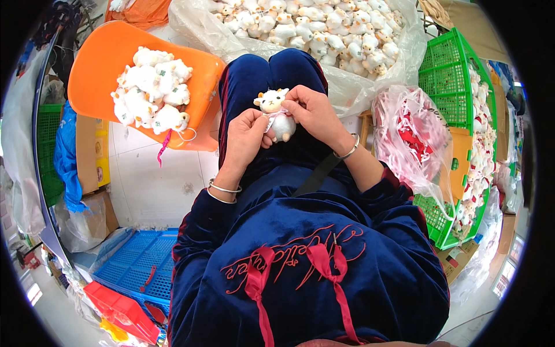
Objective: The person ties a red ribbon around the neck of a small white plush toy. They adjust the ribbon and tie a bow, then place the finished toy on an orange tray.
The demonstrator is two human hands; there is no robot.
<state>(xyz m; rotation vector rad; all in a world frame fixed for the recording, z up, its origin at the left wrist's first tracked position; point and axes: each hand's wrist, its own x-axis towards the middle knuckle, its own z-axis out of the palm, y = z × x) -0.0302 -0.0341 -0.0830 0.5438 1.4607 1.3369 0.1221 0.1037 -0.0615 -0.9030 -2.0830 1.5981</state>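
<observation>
Over my lap I hold a small white plush toy [282,125] with little orange-tan horns or ears, its front toward me. A pale pink ribbon lies around its neck. My left hand [247,134] is closed at the toy's left side, thumb and fingers pinched on the ribbon near the chest. My right hand [315,113] pinches at the neck on the right side, just under the head. Whether its fingertips grip the ribbon or the plush is hard to make out. Both wrists wear silver bangles.
An orange chair [92,75] at left carries a pile of similar plush toys [151,87]. Ahead, a clear plastic sack [202,29] holds many more. At right are a bag of pink and red ribbons [404,127] and a green crate [442,81] with toys. A blue crate [136,260] stands lower left.
</observation>
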